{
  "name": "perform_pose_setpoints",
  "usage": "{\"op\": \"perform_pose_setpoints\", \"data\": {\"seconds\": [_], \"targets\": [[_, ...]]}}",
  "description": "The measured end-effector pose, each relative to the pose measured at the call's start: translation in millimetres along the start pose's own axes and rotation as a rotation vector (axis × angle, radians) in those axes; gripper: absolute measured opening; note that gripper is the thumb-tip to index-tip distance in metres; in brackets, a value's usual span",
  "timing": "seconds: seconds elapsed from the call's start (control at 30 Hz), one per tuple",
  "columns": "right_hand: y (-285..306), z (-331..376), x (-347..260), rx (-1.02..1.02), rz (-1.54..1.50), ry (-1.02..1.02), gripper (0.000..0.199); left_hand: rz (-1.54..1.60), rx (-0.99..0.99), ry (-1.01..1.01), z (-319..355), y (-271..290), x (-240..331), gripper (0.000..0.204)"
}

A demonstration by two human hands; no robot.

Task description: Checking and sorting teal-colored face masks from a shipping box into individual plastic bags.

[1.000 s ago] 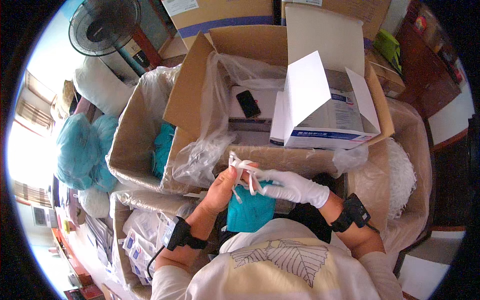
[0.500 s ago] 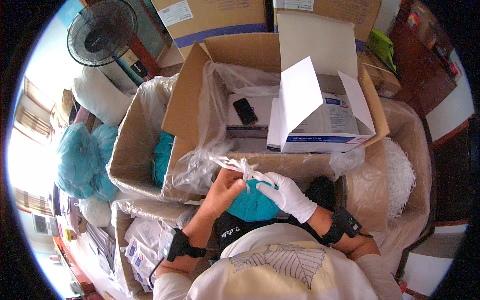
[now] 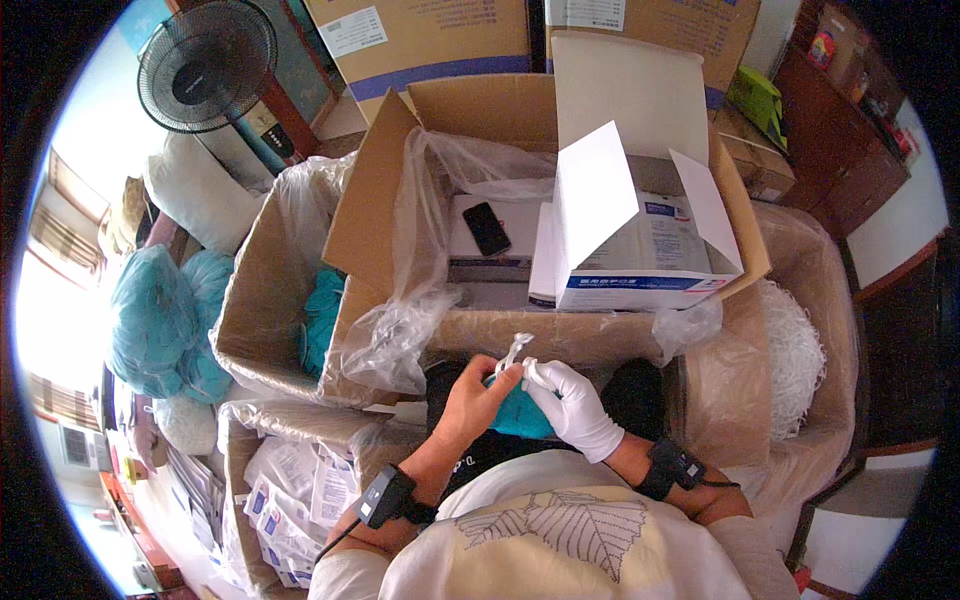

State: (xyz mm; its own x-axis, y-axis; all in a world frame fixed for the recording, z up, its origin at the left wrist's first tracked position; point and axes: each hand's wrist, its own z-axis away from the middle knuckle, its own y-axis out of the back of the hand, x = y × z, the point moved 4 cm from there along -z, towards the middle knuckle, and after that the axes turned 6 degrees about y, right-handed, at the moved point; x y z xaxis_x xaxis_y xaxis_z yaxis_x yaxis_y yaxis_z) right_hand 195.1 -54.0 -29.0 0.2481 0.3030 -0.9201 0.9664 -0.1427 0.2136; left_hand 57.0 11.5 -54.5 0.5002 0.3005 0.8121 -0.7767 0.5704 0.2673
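At my lap, my bare left hand (image 3: 472, 402) pinches a small bunch of white straps (image 3: 519, 345) between thumb and fingers. Closed on the same straps from the other side is my right hand (image 3: 580, 412), in a white glove. The strap ends stick up above my fingertips. Below and between both hands rests a teal soft bundle (image 3: 521, 416), partly covered by them; its exact kind is hard to make out.
Ahead stands a large carton (image 3: 480, 322) lined with plastic, holding a phone (image 3: 487, 229) and an open white box (image 3: 645, 290) of packets. Left are teal bundles (image 3: 150, 310) and a carton of white packets (image 3: 290, 500). White strands (image 3: 795, 360) fill a lined carton at right.
The straps, spread out to the left before, are now gathered into a short upright bunch. My left hand has shifted slightly right and down, and the hands are closer together.
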Motion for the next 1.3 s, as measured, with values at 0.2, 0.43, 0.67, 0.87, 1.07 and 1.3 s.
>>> {"op": "perform_pose_setpoints", "data": {"seconds": [0.2, 0.43, 0.67, 0.87, 1.07, 1.3], "targets": [[1, 2, -8, 0.049, 0.065, 0.024, 0.013, 0.161, 0.142, -0.226, 2, -8, -10, 0.053], [9, 1, -8, -0.063, 0.319, 0.176, 0.010, 0.122, -0.184, 0.166, -2, -16, -29, 0.060], [6, 10, 15, 0.028, -0.043, -0.179, 0.015, 0.050, -0.068, -0.141, -5, -18, -20, 0.040], [-4, -2, 17, 0.038, -0.462, -0.293, 0.037, -0.342, 0.265, -0.207, -4, -12, -3, 0.030], [-24, -69, -23, -0.004, -0.559, -0.419, 0.041, -0.652, 0.652, -0.373, -29, 42, 37, 0.034], [-9, -39, -3, -0.113, -0.281, -0.379, 0.045, -0.820, 0.720, -0.641, -14, 77, 29, 0.030]]}}
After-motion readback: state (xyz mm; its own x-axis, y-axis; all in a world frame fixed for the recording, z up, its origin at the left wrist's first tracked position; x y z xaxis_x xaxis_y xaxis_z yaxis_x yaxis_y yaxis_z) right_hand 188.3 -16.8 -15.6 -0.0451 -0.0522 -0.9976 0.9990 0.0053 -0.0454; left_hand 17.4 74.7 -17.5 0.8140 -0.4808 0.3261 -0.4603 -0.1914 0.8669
